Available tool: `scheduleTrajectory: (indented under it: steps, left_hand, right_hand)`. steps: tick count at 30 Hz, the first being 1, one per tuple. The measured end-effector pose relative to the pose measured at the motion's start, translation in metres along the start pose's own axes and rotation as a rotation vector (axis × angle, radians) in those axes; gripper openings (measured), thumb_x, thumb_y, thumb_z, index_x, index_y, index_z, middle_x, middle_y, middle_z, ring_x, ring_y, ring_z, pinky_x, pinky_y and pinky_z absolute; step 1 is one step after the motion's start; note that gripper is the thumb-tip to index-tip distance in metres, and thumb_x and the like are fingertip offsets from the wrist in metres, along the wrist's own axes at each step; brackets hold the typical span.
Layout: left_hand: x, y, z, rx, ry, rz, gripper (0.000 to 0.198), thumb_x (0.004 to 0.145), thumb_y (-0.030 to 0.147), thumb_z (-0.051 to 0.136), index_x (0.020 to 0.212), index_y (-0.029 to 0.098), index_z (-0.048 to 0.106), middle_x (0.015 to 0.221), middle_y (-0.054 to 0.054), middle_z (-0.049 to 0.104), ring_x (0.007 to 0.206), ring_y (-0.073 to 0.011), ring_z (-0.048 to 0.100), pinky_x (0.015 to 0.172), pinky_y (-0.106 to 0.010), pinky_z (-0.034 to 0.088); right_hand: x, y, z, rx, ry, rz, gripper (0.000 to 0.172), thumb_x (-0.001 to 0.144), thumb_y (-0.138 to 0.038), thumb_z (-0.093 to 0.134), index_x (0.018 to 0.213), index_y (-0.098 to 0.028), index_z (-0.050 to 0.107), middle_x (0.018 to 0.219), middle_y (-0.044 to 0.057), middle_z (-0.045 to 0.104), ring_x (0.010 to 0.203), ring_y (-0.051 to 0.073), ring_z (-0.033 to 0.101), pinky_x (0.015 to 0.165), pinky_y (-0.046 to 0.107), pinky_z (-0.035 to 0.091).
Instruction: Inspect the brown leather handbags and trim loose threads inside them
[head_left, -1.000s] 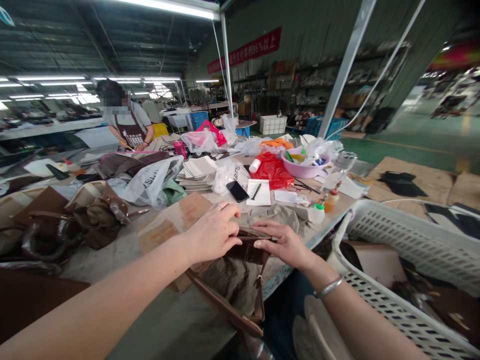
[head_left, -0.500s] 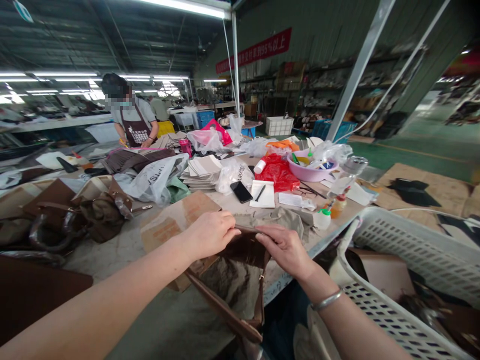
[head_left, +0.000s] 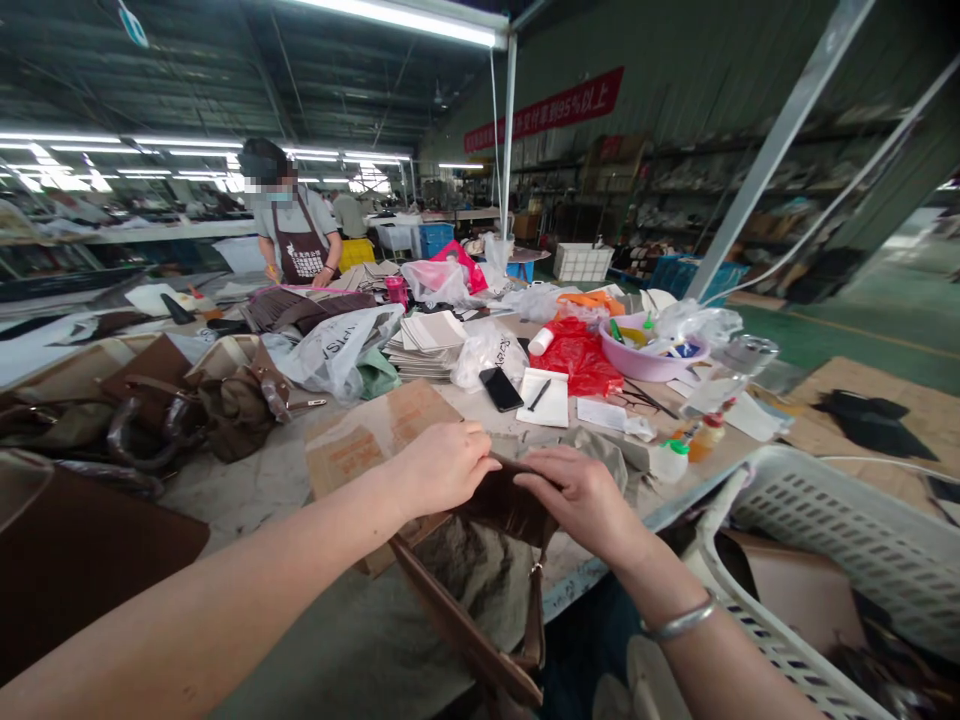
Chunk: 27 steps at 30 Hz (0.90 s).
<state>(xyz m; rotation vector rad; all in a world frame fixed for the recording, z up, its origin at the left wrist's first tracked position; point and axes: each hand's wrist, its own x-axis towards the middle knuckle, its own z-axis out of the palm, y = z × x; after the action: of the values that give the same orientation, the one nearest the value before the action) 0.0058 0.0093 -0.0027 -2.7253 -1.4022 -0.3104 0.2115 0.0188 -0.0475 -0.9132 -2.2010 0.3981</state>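
Observation:
An open brown handbag with a grey-brown fabric lining sits at the near edge of the table, its mouth facing me. My left hand pinches the far rim, thumb inside and fingers curled over the outside. A short way to the right, my right hand grips the same rim, thumb inside the bag and fingers over the top. Small metal hardware shows on the bag's right side. Beyond my left wrist lies a flattened cardboard piece, and grey fabric lies behind my right hand.
More brown bags are piled at left. Ahead are a phone, a notepad with a pen, red plastic and a purple basin. A white basket stands at right. Across the table, a person works.
My view has turned slightly left, so the scene sits further right. Both hands remain on the bag's rim, with little visible change in their grip.

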Motion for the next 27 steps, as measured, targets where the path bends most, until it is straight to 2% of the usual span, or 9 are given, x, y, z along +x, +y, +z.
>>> scheduleTrajectory:
  steps: [4,8,12,15,19,22,24,27]
  left_hand:
    - [0.000,0.002,0.001,0.004,0.016,-0.020,0.030,0.089,0.032,0.046,0.070,0.013,0.059,0.074,-0.006,0.061,0.068,-0.0161,0.059,0.063,-0.027,0.046]
    - [0.001,0.003,0.001,0.004,0.005,-0.038,0.031,0.088,0.035,0.045,0.071,0.013,0.060,0.076,-0.007,0.062,0.070,-0.0178,0.060,0.066,-0.029,0.047]
    - [0.002,0.004,0.002,0.005,0.010,-0.027,0.029,0.088,0.033,0.045,0.072,0.014,0.060,0.078,-0.007,0.063,0.072,-0.0182,0.061,0.066,-0.028,0.047]
    - [0.001,0.003,0.002,0.004,0.022,-0.029,0.029,0.088,0.033,0.045,0.072,0.014,0.061,0.078,-0.007,0.064,0.073,-0.0186,0.062,0.066,-0.029,0.047]
    - [-0.004,-0.004,-0.005,-0.010,0.013,-0.014,0.032,0.087,0.037,0.048,0.069,0.015,0.063,0.076,-0.005,0.064,0.070,-0.0168,0.061,0.062,-0.027,0.045]
    - [-0.010,-0.015,-0.012,-0.030,-0.028,0.027,0.033,0.080,0.046,0.056,0.068,0.016,0.065,0.080,-0.003,0.065,0.070,-0.0158,0.061,0.060,-0.026,0.043]
    - [-0.013,-0.023,-0.015,-0.037,-0.032,0.032,0.028,0.079,0.043,0.059,0.070,0.018,0.066,0.085,-0.002,0.066,0.073,-0.0152,0.061,0.063,-0.025,0.043]
    - [-0.015,-0.031,-0.015,-0.061,-0.010,0.013,0.022,0.084,0.033,0.054,0.075,0.018,0.067,0.087,-0.002,0.067,0.077,-0.0138,0.061,0.069,-0.024,0.044]
  right_hand:
    - [-0.003,-0.002,0.003,-0.081,0.024,-0.033,0.018,0.088,-0.026,0.052,0.089,-0.021,0.070,0.084,0.003,0.069,0.079,0.016,0.061,0.075,0.030,0.048]
    - [-0.008,-0.005,0.000,-0.125,0.028,-0.024,0.021,0.089,-0.030,0.049,0.089,-0.021,0.068,0.083,0.004,0.069,0.079,0.017,0.061,0.077,0.030,0.046]
    - [-0.004,-0.009,-0.011,-0.156,-0.143,-0.001,0.026,0.091,-0.037,0.046,0.095,-0.024,0.067,0.089,0.002,0.070,0.081,0.015,0.063,0.075,0.027,0.046]
    - [0.006,-0.014,-0.013,-0.269,-0.172,0.013,0.026,0.088,-0.042,0.050,0.098,-0.025,0.067,0.086,0.002,0.070,0.079,0.016,0.063,0.071,0.026,0.046]
    - [0.017,-0.016,-0.007,-0.372,-0.185,-0.019,0.028,0.090,-0.033,0.046,0.075,-0.023,0.067,0.070,0.001,0.066,0.070,0.015,0.061,0.065,0.025,0.043]
    - [0.017,-0.015,-0.005,-0.392,-0.171,-0.035,0.033,0.091,-0.030,0.044,0.066,-0.020,0.062,0.066,0.002,0.063,0.067,0.015,0.058,0.063,0.025,0.041]
    - [0.015,-0.014,-0.005,-0.375,-0.154,-0.037,0.034,0.092,-0.029,0.042,0.064,-0.020,0.060,0.065,0.003,0.061,0.065,0.014,0.056,0.063,0.025,0.040]
    - [0.010,-0.016,-0.007,-0.366,-0.136,-0.046,0.036,0.092,-0.028,0.042,0.061,-0.019,0.057,0.061,0.003,0.058,0.062,0.014,0.054,0.062,0.025,0.038]
